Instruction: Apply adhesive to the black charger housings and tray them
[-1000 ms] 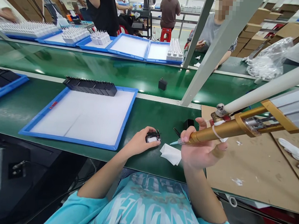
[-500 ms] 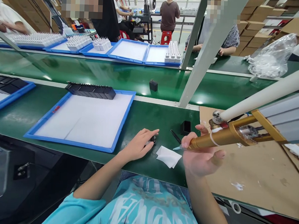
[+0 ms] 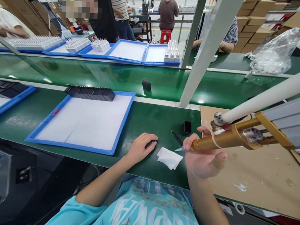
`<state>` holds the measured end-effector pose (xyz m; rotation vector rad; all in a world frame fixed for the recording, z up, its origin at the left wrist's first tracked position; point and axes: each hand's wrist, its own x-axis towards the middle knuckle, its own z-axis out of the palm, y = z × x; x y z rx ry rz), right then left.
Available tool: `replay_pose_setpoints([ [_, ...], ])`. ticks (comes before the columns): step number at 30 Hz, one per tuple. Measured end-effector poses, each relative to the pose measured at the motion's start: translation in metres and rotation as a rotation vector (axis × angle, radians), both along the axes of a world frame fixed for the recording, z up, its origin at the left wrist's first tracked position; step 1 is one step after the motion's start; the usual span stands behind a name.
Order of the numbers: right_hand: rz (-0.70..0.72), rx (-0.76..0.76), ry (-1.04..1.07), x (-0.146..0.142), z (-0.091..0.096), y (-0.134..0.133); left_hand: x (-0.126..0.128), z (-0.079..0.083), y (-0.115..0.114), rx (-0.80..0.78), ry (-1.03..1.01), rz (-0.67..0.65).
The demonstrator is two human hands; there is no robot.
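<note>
My left hand (image 3: 141,148) is on the green bench, its fingers curled round a small black part (image 3: 151,143) that they mostly cover. With fingertips near the nozzle, my right hand (image 3: 202,159) grips a gold-coloured cylindrical dispenser (image 3: 213,142) hanging from a white arm. Its pale blue tip (image 3: 179,149) points left, above a folded white paper (image 3: 169,158). Behind the tip lies a slim black tool (image 3: 176,137), which could be a pen or tweezers. A small black open-topped housing (image 3: 186,128) stands just beyond my right hand.
A blue-rimmed tray (image 3: 119,131) with a row of black adapters (image 3: 91,93) lies left. A black plug adapter (image 3: 146,84) sits on the green belt (image 3: 112,74). A slanted metal post (image 3: 204,55) rises ahead; brown cardboard (image 3: 237,172) covers the right side. Co-workers are beyond.
My left hand has drawn back slightly and its fingers have closed over the small black part. The adapter on the belt has shifted left. My right hand and the dispenser are almost unchanged.
</note>
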<state>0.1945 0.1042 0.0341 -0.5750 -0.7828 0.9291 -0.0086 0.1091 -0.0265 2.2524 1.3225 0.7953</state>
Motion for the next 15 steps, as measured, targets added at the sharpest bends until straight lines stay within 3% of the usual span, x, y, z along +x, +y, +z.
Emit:
replay_pose_setpoints([
  [6, -0.014, -0.008, 0.016, 0.0017, -0.0010, 0.0011, -0.0001, 0.0036, -0.0001, -0.039, 0.334, -0.003],
  [9, -0.029, 0.000, 0.031, 0.0021, -0.0011, 0.0017, -0.0005, 0.0055, 0.0009, -0.063, 0.374, -0.014],
  [12, -0.030, 0.010, 0.032, 0.0029, -0.0022, 0.0016, -0.0023, 0.0051, 0.0029, -0.123, 0.249, -0.012],
  [15, -0.040, 0.015, 0.019, 0.0041, -0.0035, 0.0005, -0.0058, 0.0042, 0.0048, -0.431, -0.222, 0.085],
])
